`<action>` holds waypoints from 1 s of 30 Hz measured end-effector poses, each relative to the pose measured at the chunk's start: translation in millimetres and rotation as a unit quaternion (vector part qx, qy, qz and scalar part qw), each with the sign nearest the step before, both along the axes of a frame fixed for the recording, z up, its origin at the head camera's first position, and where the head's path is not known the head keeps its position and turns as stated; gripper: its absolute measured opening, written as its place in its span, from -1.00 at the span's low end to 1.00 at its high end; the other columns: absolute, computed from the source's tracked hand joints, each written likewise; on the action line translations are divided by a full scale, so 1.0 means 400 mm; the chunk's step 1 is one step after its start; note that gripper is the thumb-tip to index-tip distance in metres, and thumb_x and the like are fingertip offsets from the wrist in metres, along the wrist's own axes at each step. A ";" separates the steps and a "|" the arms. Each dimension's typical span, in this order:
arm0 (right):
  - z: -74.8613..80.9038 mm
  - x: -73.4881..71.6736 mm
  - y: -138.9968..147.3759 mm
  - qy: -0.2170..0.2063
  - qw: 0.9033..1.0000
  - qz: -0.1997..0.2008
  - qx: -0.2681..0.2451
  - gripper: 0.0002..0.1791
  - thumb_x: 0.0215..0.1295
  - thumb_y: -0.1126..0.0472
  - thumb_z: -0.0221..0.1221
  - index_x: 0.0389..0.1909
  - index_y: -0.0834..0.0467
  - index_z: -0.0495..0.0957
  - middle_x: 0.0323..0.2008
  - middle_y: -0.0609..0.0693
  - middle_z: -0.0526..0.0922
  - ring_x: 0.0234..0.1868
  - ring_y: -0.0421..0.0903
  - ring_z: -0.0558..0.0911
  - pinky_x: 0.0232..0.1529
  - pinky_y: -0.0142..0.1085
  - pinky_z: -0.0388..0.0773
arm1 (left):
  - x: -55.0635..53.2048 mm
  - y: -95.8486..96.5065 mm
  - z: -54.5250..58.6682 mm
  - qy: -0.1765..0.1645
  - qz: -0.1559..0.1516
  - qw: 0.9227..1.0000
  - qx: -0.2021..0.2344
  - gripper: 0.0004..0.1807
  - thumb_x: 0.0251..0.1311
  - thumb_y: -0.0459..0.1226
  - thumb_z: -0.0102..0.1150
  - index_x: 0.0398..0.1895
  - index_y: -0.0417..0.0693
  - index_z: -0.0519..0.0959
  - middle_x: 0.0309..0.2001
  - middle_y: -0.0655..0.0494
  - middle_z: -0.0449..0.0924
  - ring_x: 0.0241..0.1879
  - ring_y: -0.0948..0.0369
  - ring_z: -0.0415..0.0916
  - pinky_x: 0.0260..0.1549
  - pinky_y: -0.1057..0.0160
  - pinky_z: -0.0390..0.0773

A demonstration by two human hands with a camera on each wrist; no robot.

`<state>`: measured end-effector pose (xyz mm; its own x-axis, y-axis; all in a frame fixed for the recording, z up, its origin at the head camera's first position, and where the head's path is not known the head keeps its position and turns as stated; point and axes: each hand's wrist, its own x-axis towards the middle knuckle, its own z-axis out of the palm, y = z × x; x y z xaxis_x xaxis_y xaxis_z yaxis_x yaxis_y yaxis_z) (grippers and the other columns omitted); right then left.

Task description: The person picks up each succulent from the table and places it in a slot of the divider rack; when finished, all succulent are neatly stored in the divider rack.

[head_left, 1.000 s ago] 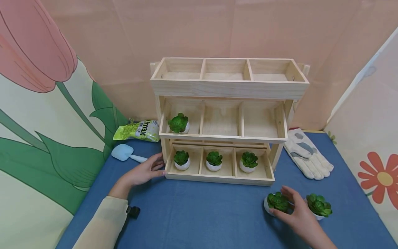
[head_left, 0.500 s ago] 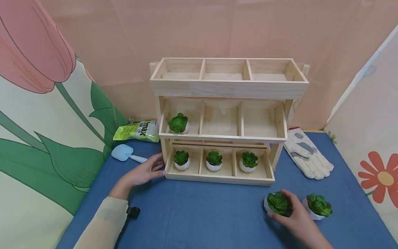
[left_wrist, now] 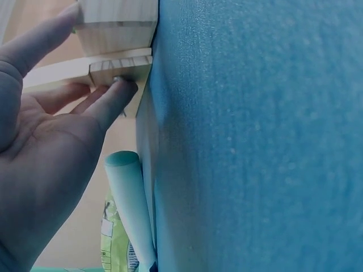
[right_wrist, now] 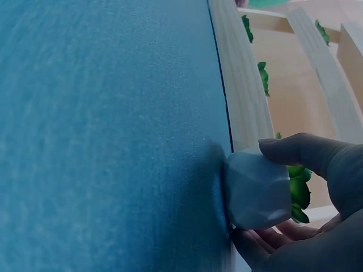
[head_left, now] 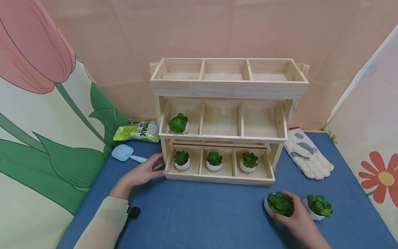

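Observation:
In the head view my right hand [head_left: 296, 218] holds a small potted succulent [head_left: 279, 203] on the blue cloth, front right. The right wrist view shows thumb and fingers on opposite sides of its white faceted pot [right_wrist: 258, 190]. A second potted succulent [head_left: 318, 206] stands just right of that hand. My left hand [head_left: 143, 173] grips the lower left corner of a three-tier wooden plant stand [head_left: 228, 89]. Its thumb lies at the tray's front and its fingers against the leg [left_wrist: 122, 71]. The bottom tier bears three succulents [head_left: 214, 160], one per compartment; another succulent [head_left: 178, 123] sits in the middle tier's left compartment.
A light blue trowel [head_left: 123, 152] lies left of the stand, its handle pointing toward the left hand. Behind it rests a green bag [head_left: 136, 131]. White-and-grey work gloves [head_left: 308, 154] lie right of the stand. A pink backdrop [head_left: 224, 27] rises behind.
My right hand has shifted slightly left and settled its fingers round the pot, uncovering more of the succulent beside it. The left hand and the stand have stayed put.

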<state>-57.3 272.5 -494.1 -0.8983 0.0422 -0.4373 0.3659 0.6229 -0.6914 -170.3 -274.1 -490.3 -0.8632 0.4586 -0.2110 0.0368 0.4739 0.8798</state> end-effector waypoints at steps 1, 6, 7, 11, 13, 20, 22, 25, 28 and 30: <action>-0.001 0.001 0.000 0.000 1.000 -0.001 -0.001 0.23 0.29 -0.03 0.51 0.62 0.45 -0.09 0.53 0.52 0.14 0.47 0.48 0.33 0.37 0.35 0.46 | 0.000 -0.001 0.000 -0.001 0.000 1.000 -0.001 -0.01 0.53 -0.18 0.28 0.76 -0.16 -0.13 0.73 -0.34 -0.22 0.69 -0.33 -0.01 0.61 -0.29 0.22; -0.004 0.004 0.000 0.002 1.000 -0.009 -0.003 0.21 0.28 -0.04 0.52 0.61 0.44 -0.06 0.49 0.51 0.19 0.43 0.45 0.39 0.32 0.31 0.50 | 0.002 -0.003 -0.001 -0.003 0.000 1.000 -0.002 -0.01 0.53 -0.16 0.28 0.76 -0.16 -0.13 0.73 -0.34 -0.22 0.70 -0.33 -0.02 0.60 -0.29 0.22; -0.005 0.004 0.000 0.003 1.000 -0.009 -0.002 0.21 0.28 -0.04 0.52 0.61 0.44 -0.06 0.49 0.51 0.20 0.42 0.44 0.40 0.31 0.30 0.51 | 0.003 -0.003 -0.001 -0.003 0.000 1.000 -0.002 -0.01 0.53 -0.16 0.28 0.76 -0.16 -0.13 0.73 -0.34 -0.22 0.70 -0.33 -0.02 0.60 -0.29 0.22; -0.011 0.005 0.001 0.008 1.000 -0.011 0.004 0.18 0.28 -0.02 0.52 0.59 0.46 -0.01 0.45 0.52 0.26 0.36 0.40 0.48 0.23 0.20 0.59 | 0.003 -0.003 0.000 -0.003 -0.001 1.000 -0.001 -0.01 0.53 -0.16 0.28 0.76 -0.16 -0.14 0.72 -0.34 -0.23 0.70 -0.33 -0.03 0.61 -0.29 0.22; -0.013 0.005 0.002 0.010 1.000 -0.011 0.007 0.16 0.28 -0.02 0.52 0.58 0.47 0.02 0.43 0.53 0.29 0.32 0.37 0.52 0.18 0.13 0.63 | 0.003 -0.003 0.000 -0.003 -0.001 1.000 0.001 -0.01 0.53 -0.16 0.28 0.76 -0.16 -0.14 0.72 -0.34 -0.23 0.70 -0.34 -0.03 0.61 -0.29 0.22; -0.013 0.003 0.006 0.006 1.000 -0.008 0.009 0.12 0.30 -0.03 0.50 0.56 0.49 0.06 0.39 0.52 0.35 0.26 0.29 0.59 0.07 -0.05 0.68 | 0.002 -0.001 -0.001 -0.003 0.000 1.000 -0.004 -0.02 0.53 -0.18 0.28 0.76 -0.14 -0.13 0.72 -0.33 -0.21 0.69 -0.33 -0.02 0.60 -0.28 0.23; -0.014 0.003 0.008 0.004 1.000 -0.009 0.006 0.12 0.30 -0.02 0.50 0.56 0.49 0.05 0.39 0.52 0.35 0.26 0.29 0.59 0.07 -0.04 0.68 | 0.002 0.000 -0.001 -0.001 -0.002 1.000 -0.006 -0.03 0.54 -0.19 0.27 0.76 -0.15 -0.13 0.72 -0.34 -0.20 0.69 -0.34 -0.01 0.60 -0.29 0.23; -0.014 0.002 0.009 0.001 1.000 -0.014 0.000 0.12 0.30 -0.02 0.49 0.56 0.49 0.05 0.39 0.52 0.34 0.27 0.29 0.58 0.07 -0.05 0.69 | 0.002 0.000 0.000 -0.003 0.000 1.000 -0.007 -0.02 0.53 -0.19 0.27 0.76 -0.14 -0.13 0.72 -0.33 -0.21 0.69 -0.34 -0.01 0.60 -0.30 0.23; -0.015 0.000 0.011 -0.004 1.000 -0.019 -0.007 0.13 0.30 -0.03 0.49 0.56 0.49 0.04 0.40 0.53 0.33 0.27 0.30 0.58 0.05 -0.07 0.69 | 0.003 0.000 0.000 -0.005 0.003 1.000 -0.007 -0.01 0.53 -0.18 0.28 0.76 -0.13 -0.14 0.72 -0.32 -0.22 0.69 -0.33 -0.01 0.60 -0.29 0.23; -0.016 -0.002 0.013 -0.007 1.000 -0.022 -0.010 0.15 0.29 -0.05 0.50 0.57 0.49 0.04 0.41 0.52 0.33 0.28 0.31 0.57 0.06 -0.07 0.69 | 0.003 0.000 0.001 -0.005 0.003 1.000 -0.008 -0.01 0.53 -0.17 0.28 0.76 -0.14 -0.14 0.72 -0.32 -0.23 0.69 -0.33 -0.01 0.60 -0.29 0.24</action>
<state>-57.9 277.8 -500.6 -0.8892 0.0731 -0.4517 0.4030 0.5926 -0.6975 -169.2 -274.1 -490.1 -0.8638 0.4501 -0.2263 0.0253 0.4873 0.8729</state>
